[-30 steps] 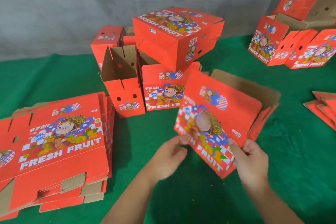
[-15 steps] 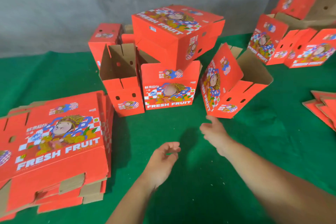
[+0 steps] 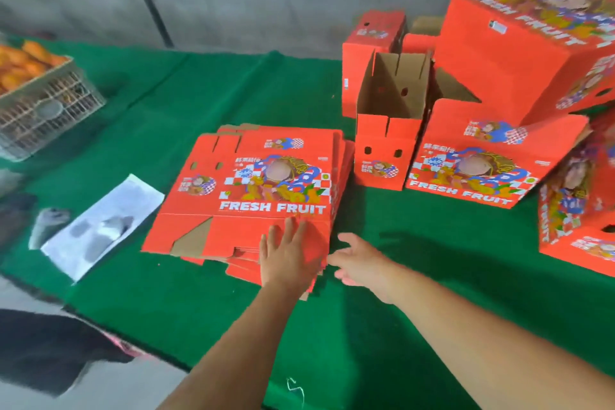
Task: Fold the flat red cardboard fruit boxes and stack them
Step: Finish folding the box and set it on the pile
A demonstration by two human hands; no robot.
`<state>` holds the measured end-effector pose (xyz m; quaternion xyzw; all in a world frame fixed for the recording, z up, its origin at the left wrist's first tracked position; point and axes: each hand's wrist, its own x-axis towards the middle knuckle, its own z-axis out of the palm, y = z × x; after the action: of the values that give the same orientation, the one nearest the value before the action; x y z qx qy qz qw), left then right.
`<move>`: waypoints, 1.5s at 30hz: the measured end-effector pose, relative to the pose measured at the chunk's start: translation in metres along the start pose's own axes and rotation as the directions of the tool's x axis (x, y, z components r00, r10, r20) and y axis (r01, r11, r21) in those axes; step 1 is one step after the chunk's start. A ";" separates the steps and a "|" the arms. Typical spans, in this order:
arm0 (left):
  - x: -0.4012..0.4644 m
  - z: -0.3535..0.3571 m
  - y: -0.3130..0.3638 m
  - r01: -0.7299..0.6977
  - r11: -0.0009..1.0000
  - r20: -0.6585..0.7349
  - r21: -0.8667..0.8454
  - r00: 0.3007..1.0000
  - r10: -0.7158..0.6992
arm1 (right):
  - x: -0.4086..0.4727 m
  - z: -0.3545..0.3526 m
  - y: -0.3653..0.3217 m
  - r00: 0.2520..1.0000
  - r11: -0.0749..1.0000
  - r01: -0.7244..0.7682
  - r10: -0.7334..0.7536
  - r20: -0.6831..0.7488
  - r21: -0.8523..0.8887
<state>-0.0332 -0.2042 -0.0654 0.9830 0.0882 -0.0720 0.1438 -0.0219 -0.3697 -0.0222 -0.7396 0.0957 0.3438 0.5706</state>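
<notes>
Resting flat with straight fingers, the left hand (image 3: 286, 253) presses the near corner of the stack of flat red boxes (image 3: 266, 190) on the green cloth (image 3: 206, 100). The right hand (image 3: 361, 263) hovers just beside that corner, fingers spread, holding nothing. Folded boxes (image 3: 466, 173) stand behind.
</notes>
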 end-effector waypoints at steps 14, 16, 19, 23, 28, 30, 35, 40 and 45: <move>0.015 0.008 0.000 -0.303 0.915 -0.002 0.265 0.949 0.315 | 0.018 -0.017 0.011 0.997 0.996 -0.079 0.080 -0.020 0.032; 0.013 0.000 0.012 -0.341 0.913 -0.093 0.224 0.925 0.368 | 0.016 -0.019 0.012 0.998 0.996 -0.065 0.066 -0.021 0.063; 0.019 -0.020 0.029 -0.325 0.940 -0.226 0.106 0.913 0.341 | 0.008 -0.018 0.009 0.998 0.990 -0.055 0.057 -0.005 0.133; 0.013 -0.033 0.055 -0.384 0.923 -0.138 0.031 0.913 0.384 | -0.004 -0.019 -0.002 0.999 0.954 0.003 0.012 -0.047 0.299; -0.013 -0.045 0.097 -0.505 0.799 -0.379 -0.327 0.844 0.379 | -0.023 -0.031 0.017 0.938 0.944 0.236 -0.158 -0.310 0.233; -0.021 -0.054 0.114 -0.520 0.731 -0.385 -0.442 0.846 0.369 | -0.028 -0.035 0.030 0.845 0.932 0.348 -0.264 -0.465 0.103; -0.029 -0.075 0.147 -0.471 0.637 -0.330 -0.611 0.882 0.336 | -0.050 -0.056 0.023 0.642 0.974 0.205 -0.205 -0.739 -0.092; -0.047 -0.083 0.151 -0.725 0.595 -0.491 -0.348 0.682 0.543 | -0.072 -0.095 0.011 0.808 0.926 0.346 -0.211 -0.550 0.151; -0.073 -0.056 0.121 -0.530 0.825 -0.383 0.199 0.732 0.563 | -0.081 -0.099 0.022 0.714 0.915 0.391 -0.235 -0.660 0.097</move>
<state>-0.0744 -0.3127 0.0322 0.9612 -0.1781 0.1863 0.0983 -0.0544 -0.4872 0.0213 -0.7458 0.1942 -0.0423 0.6359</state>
